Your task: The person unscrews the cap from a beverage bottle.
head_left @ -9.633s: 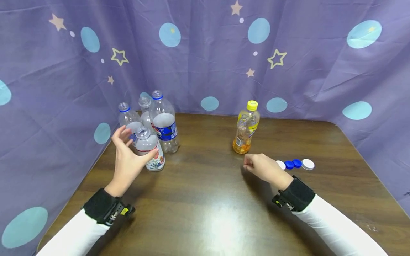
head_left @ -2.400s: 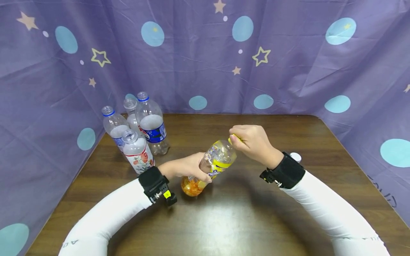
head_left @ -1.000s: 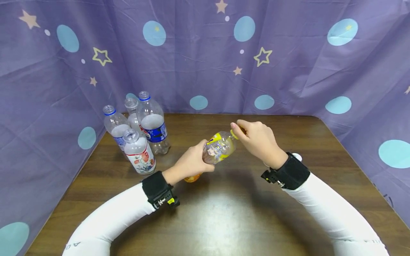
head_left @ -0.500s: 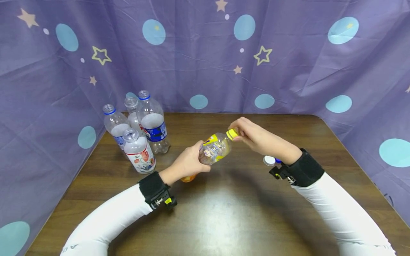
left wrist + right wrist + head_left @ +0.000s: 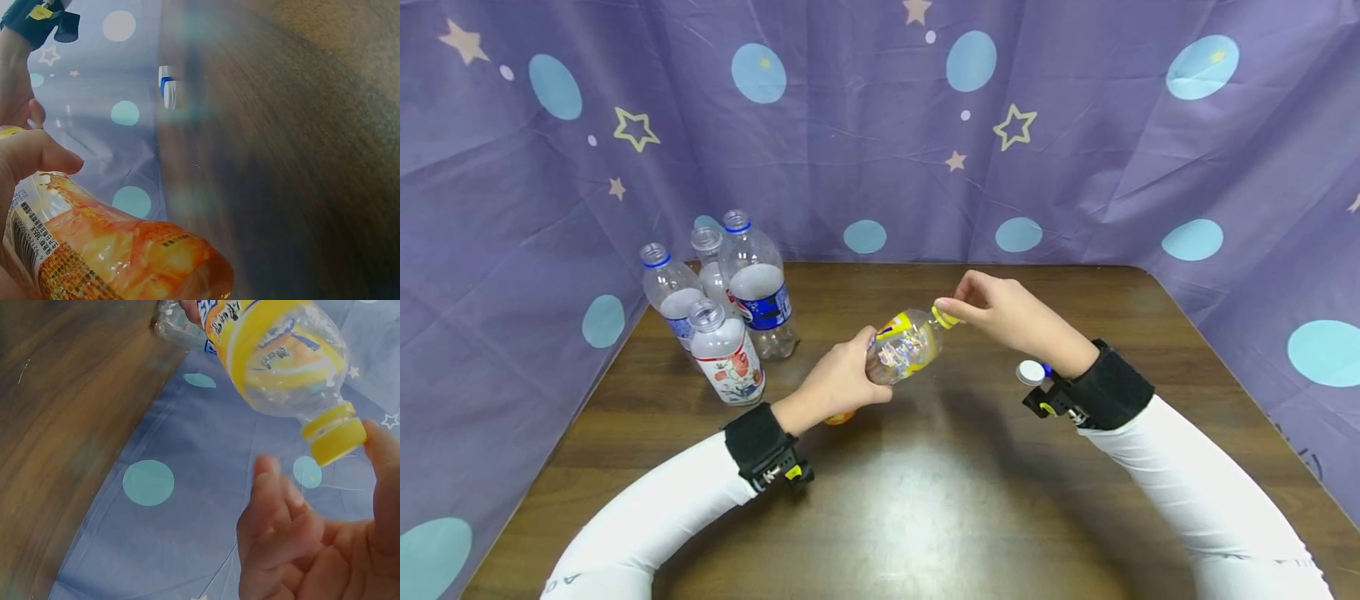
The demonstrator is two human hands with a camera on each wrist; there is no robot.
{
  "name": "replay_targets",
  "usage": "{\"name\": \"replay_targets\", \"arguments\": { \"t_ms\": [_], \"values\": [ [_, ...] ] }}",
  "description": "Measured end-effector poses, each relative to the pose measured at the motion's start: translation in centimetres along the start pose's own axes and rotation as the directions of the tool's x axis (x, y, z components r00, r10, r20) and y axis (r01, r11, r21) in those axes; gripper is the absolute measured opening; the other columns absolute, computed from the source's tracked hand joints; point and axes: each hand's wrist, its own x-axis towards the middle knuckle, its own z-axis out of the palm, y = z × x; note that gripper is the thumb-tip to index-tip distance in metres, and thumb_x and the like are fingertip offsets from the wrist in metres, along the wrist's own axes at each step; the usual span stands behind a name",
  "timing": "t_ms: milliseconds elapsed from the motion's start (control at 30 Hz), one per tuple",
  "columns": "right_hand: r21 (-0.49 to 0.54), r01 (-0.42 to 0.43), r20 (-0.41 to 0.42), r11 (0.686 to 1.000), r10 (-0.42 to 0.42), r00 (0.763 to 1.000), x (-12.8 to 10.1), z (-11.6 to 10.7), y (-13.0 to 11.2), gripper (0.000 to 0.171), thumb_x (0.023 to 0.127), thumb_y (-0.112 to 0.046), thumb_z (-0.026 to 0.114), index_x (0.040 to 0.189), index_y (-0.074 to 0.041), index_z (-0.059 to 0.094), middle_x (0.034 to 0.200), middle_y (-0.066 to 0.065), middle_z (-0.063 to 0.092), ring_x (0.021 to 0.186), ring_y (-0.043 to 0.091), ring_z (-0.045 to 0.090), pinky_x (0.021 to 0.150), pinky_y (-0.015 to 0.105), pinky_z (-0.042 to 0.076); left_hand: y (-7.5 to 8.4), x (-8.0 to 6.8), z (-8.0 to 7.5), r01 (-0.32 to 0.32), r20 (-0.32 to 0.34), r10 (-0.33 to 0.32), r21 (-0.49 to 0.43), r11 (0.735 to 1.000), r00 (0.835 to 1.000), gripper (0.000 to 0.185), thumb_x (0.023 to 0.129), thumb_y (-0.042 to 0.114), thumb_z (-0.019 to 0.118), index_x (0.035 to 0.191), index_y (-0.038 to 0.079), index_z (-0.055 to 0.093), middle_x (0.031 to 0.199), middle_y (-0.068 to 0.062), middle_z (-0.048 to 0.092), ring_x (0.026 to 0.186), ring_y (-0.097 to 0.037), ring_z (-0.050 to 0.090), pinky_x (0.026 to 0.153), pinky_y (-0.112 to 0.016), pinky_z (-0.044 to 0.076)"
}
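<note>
My left hand [image 5: 842, 375] grips a clear plastic drink bottle [image 5: 904, 346] with a yellow and orange label, tilted so its neck points up and right. In the left wrist view the orange lower part [image 5: 134, 250] of the bottle shows below the thumb. A yellow cap [image 5: 945, 317] sits on the bottle's neck. My right hand [image 5: 1015, 317] is at the cap. In the right wrist view its thumb [image 5: 381, 447] touches the cap's side, while the other fingers [image 5: 269, 512] are loosely bent and apart from it.
Several uncapped bottles stand together at left: a Pepsi bottle [image 5: 760, 292], a flower-labelled bottle [image 5: 727, 358], a blue-ringed bottle [image 5: 672, 292] and one behind [image 5: 709, 250]. A white cap [image 5: 1030, 372] and a blue cap [image 5: 1047, 369] lie beside the right wrist. A purple curtain [image 5: 880, 150] hangs behind the table.
The yellow-capped bottle stood upright on the table; my left hand has since picked it up from there and tilted it. My right fingers, closed at the cap earlier, have spread off it.
</note>
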Motion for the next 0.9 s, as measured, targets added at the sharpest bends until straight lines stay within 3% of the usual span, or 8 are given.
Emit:
{"name": "replay_targets", "arguments": {
  "t_ms": [100, 300, 500, 667, 900],
  "values": [
    [-0.033, -0.054, 0.059, 0.998, 0.055, 0.997, 0.13, -0.33, 0.04, 0.051, 0.09, -0.062, 0.051, 0.085, -0.012, 0.057, 0.07, 0.001, 0.064, 0.065, 0.017, 0.053, 0.06, 0.031, 0.042, 0.09, 0.05, -0.11, 0.002, 0.012, -0.002, 0.003, 1.0, 1.0, 0.06, 0.063, 0.026, 0.078, 0.113, 0.015, 0.048, 0.087, -0.001, 0.064, 0.075, -0.016, 0.061, 0.068, -0.033, 0.05],
    [-0.001, -0.038, 0.072, 0.999, 0.038, 0.997, 0.11, -0.64, -0.18, 0.047, 0.091, -0.056, 0.056, 0.083, -0.01, 0.058, 0.066, 0.003, 0.061, 0.061, 0.016, 0.053, 0.06, 0.03, 0.042, 0.27, 0.07, -0.19, -0.002, 0.024, 0.002, 0.003, 1.0, 1.0, 0.059, 0.063, 0.026, 0.079, 0.113, 0.014, 0.048, 0.087, -0.001, 0.063, 0.075, -0.015, 0.06, 0.068, -0.032, 0.05],
    [0.135, 0.063, 0.086, 0.989, -0.075, 0.993, -0.13, -0.85, -0.1, 0.023, 0.088, -0.032, 0.07, 0.096, -0.012, 0.062, 0.079, 0.004, 0.066, 0.066, 0.017, 0.061, 0.058, 0.029, 0.052, 0.0, -0.02, -0.03, -0.003, 0.021, 0.002, 0.024, 1.0, 1.0, 0.059, 0.063, 0.026, 0.08, 0.111, 0.014, 0.048, 0.087, -0.002, 0.064, 0.075, -0.017, 0.061, 0.068, -0.033, 0.05],
    [0.222, 0.145, 0.069, 0.964, -0.164, 0.984, -0.12, -0.99, -0.06, 0.032, 0.08, -0.013, 0.079, 0.109, -0.012, 0.067, 0.094, 0.005, 0.071, 0.081, 0.019, 0.07, 0.066, 0.028, 0.056, -0.28, -0.06, -0.05, 0.007, 0.016, -0.007, 0.001, 1.0, 1.0, 0.058, 0.062, 0.025, 0.08, 0.111, 0.014, 0.049, 0.087, -0.002, 0.064, 0.077, -0.017, 0.061, 0.069, -0.034, 0.051],
    [0.257, 0.12, -0.007, 0.959, -0.122, 0.992, -0.12, -0.49, -0.28, 0.022, 0.086, -0.032, 0.072, 0.102, -0.017, 0.07, 0.093, 0.002, 0.072, 0.073, 0.015, 0.068, 0.06, 0.031, 0.057, -0.11, -0.09, -0.2, 0.02, 0.017, -0.02, -0.005, 1.0, 1.0, 0.059, 0.063, 0.025, 0.08, 0.111, 0.015, 0.048, 0.087, -0.001, 0.064, 0.076, -0.016, 0.061, 0.068, -0.033, 0.051]
  ]
}}
